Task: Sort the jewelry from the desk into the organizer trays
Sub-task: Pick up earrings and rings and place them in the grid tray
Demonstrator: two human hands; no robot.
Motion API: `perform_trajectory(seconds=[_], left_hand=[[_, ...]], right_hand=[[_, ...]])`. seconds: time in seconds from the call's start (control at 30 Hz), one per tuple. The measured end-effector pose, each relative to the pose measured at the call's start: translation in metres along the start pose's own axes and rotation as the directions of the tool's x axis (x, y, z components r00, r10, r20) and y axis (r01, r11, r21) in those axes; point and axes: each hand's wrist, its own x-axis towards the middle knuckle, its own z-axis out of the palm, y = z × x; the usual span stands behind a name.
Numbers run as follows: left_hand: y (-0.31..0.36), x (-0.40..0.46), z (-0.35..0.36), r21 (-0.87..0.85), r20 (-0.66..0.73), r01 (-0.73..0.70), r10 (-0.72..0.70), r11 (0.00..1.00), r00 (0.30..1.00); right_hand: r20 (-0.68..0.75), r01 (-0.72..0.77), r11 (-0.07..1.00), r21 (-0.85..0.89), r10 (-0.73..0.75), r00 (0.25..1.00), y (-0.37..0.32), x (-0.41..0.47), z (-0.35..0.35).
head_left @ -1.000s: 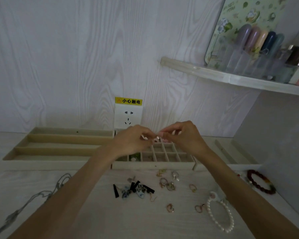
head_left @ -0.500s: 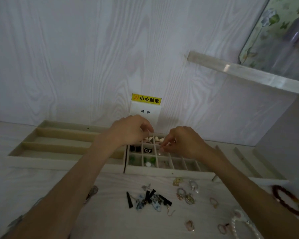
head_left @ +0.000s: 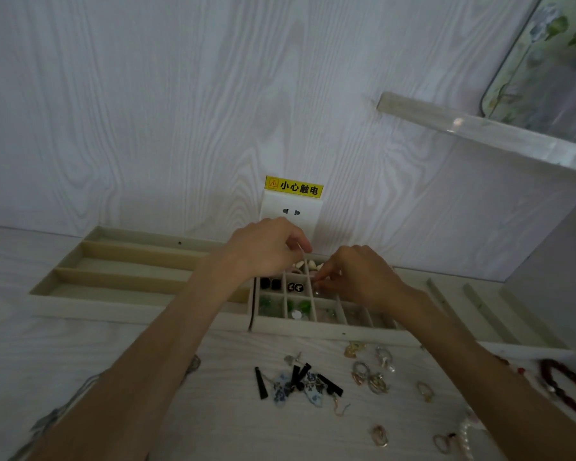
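The gridded organizer tray [head_left: 330, 329] stands by the wall, and several of its cells hold small black, green and white earrings. Over the tray's back left cells, my left hand [head_left: 263, 249] has its fingers curled and pinches a thin small earring at the fingertips. My right hand [head_left: 359, 277] reaches into a middle cell, its fingertips pinched on another tiny pale piece that is mostly hidden. Loose jewelry lies on the desk in front: black bar and blue-white earrings [head_left: 296, 384], several rings [head_left: 369, 377] and a gold piece [head_left: 353, 349].
A long-slot tray [head_left: 130, 261] lies at the left and another slotted tray [head_left: 479, 311] at the right. A red bead bracelet [head_left: 562, 389] and a pearl bracelet [head_left: 466, 440] lie at the right, and a chain necklace [head_left: 47, 424] at the left. A wall socket [head_left: 290, 211] sits behind the hands and a shelf [head_left: 479, 131] juts out above right.
My hands were joined on one small piece above the tray. They have parted and come down onto the gridded tray's cells. The view has shifted left and closer.
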Motion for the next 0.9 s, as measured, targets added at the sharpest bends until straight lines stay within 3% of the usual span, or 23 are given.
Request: perform_trajectory(seconds=[0.17, 0.37, 0.67, 0.9], left_hand=[[0.002, -0.002, -0.003, 0.010, 0.005, -0.026, 0.026, 1.000, 1.000], [0.023, -0.019, -0.011, 0.002, 0.066, -0.174, 0.173, 0.985, 0.983], [0.059, -0.066, 0.032, 0.108, 0.152, -0.218, 0.201, 0.970, 0.968], [0.085, -0.075, 0.072, 0.147, -0.027, -0.145, 0.151, 0.978, 0.988]], right_hand=[[0.022, -0.036, 0.997, 0.062, 0.034, 0.999, 0.004, -0.007, -0.013], [-0.040, -0.066, 0.970, 0.235, 0.077, 0.996, 0.025, -0.050, -0.044], [0.062, -0.111, 0.978, 0.175, 0.101, 0.993, 0.036, -0.123, -0.019], [0.005, -0.252, 0.949, 0.189, 0.255, 0.967, 0.026, -0.136, 0.008]])
